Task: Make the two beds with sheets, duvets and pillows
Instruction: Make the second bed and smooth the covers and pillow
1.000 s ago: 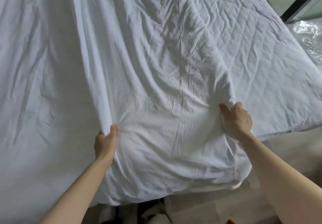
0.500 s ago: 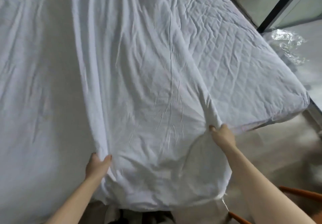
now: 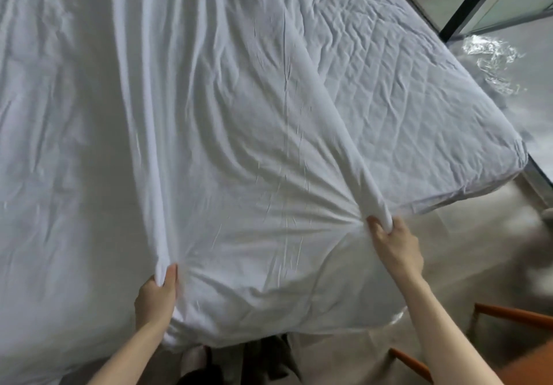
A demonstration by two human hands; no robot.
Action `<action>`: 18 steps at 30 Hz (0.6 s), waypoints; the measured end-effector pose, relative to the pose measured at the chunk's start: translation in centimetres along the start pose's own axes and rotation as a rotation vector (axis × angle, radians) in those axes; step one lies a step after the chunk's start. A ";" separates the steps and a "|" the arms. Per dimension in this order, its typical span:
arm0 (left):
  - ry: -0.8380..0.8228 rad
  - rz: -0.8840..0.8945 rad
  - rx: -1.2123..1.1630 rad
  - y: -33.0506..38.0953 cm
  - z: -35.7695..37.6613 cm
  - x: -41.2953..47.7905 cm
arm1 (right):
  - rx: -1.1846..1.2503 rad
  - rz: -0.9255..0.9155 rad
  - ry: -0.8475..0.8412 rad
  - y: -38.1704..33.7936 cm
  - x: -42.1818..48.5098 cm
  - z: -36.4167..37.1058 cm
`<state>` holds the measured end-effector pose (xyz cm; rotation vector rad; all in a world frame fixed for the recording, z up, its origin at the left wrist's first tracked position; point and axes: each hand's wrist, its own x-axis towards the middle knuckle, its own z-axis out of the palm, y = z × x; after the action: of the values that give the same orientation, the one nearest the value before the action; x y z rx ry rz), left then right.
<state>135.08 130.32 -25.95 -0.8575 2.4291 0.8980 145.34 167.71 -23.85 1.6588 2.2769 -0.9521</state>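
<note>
Compared with a moment ago, the white sheet [image 3: 239,175] lies drawn further down the bed [image 3: 419,100], baring more of its quilted right corner, and both arms reach forward, left hand [image 3: 155,297] and right hand [image 3: 395,244] each pinching a gathered ridge of it.

A grey floor [image 3: 478,250] fills the lower right. An orange-brown wooden chair [image 3: 514,314] stands on it, only partly in view at the corner. Higher up on the right lies crumpled clear plastic [image 3: 490,64], near a dark-framed glass panel [image 3: 466,10].
</note>
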 end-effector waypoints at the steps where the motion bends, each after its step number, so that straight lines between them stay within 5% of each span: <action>1: -0.007 -0.027 0.031 -0.5 0.3 0.1 | -0.034 0.076 -0.030 0.9 0.4 1.0; 3: 0.025 -0.049 0.097 -0.9 0.7 0.0 | -0.174 0.083 -0.048 1.9 1.1 2.6; 5: 0.142 0.050 0.184 -1.0 1.2 -0.4 | -0.375 -0.095 -0.027 1.7 0.8 4.0; 9: 0.151 0.715 0.462 0.3 2.8 -2.3 | -0.365 -0.412 0.052 -2.4 -2.7 6.9; 11: 0.038 0.899 0.607 1.9 3.9 -3.1 | -0.353 -0.506 -0.079 -3.2 -3.8 8.3; 15: -0.390 0.743 0.888 2.7 4.8 -2.4 | -0.314 -0.434 -0.267 -0.3 -3.5 9.6; 18: -0.453 0.695 0.893 2.4 4.0 -2.1 | -0.306 -0.414 -0.315 -0.4 -3.6 9.0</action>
<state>135.62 135.41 -26.57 0.4770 2.3173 0.0793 144.30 159.56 -28.95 0.8667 2.4294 -0.8114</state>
